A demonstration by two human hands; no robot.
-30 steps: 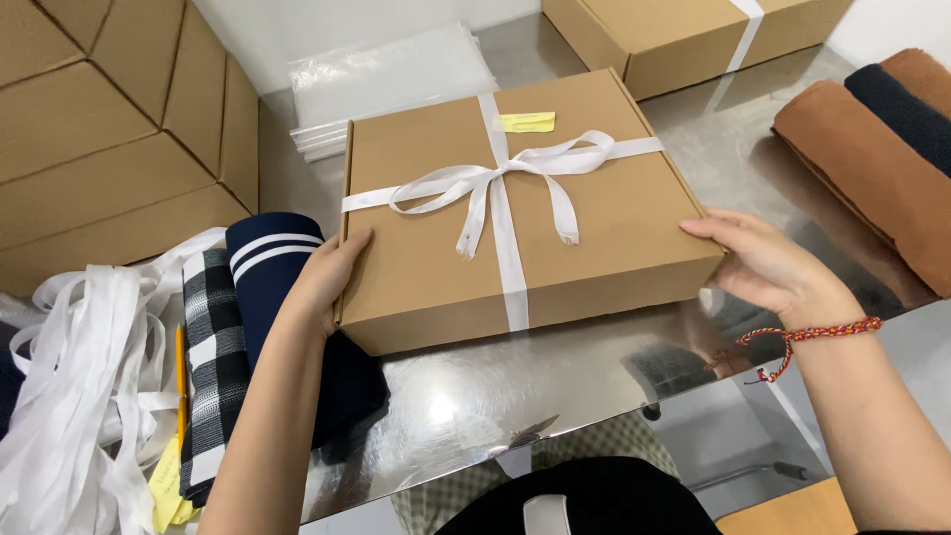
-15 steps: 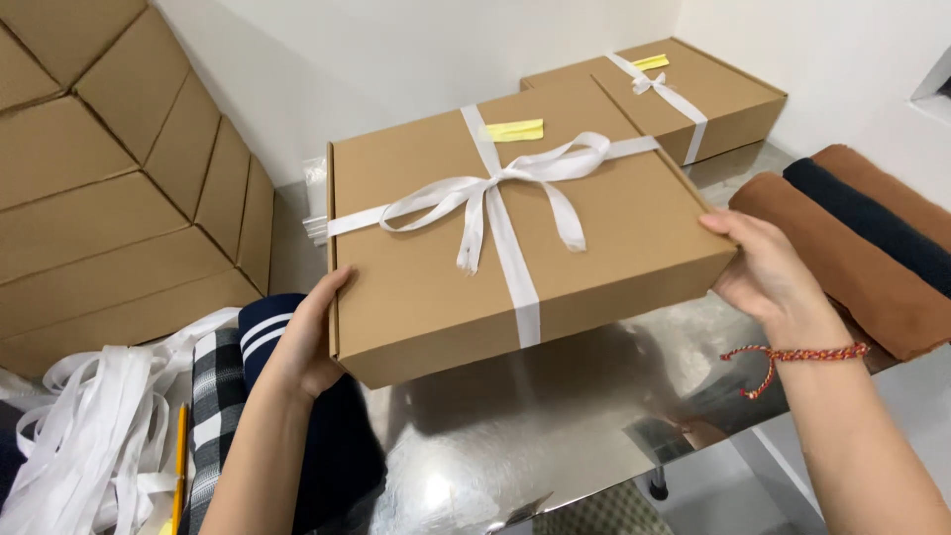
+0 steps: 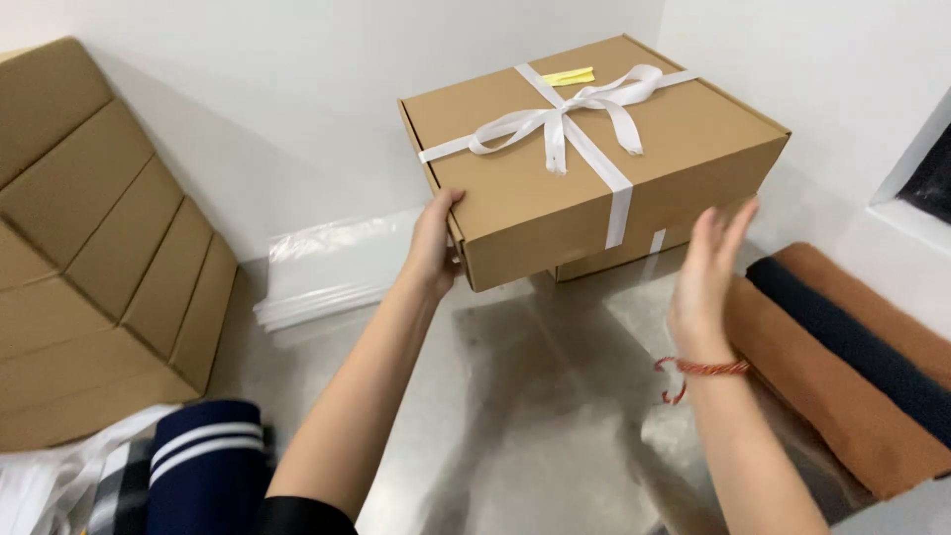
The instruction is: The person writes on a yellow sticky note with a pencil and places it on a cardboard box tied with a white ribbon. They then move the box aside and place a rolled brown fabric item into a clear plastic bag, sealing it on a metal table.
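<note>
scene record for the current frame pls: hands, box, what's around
left hand: grips the near left corner of the box
right hand: open, fingers spread, just off the box front
box: brown cardboard, white ribbon tied in a bow, small yellow tag on top
under box: second box, mostly hidden
surface: shiny metal table
right side: folded brown and navy cloths
left side: flat cardboard, clear bags, striped navy cloth

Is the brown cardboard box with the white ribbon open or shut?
Shut. The box has its lid flat, and the white ribbon is tied in a bow across it.
</note>
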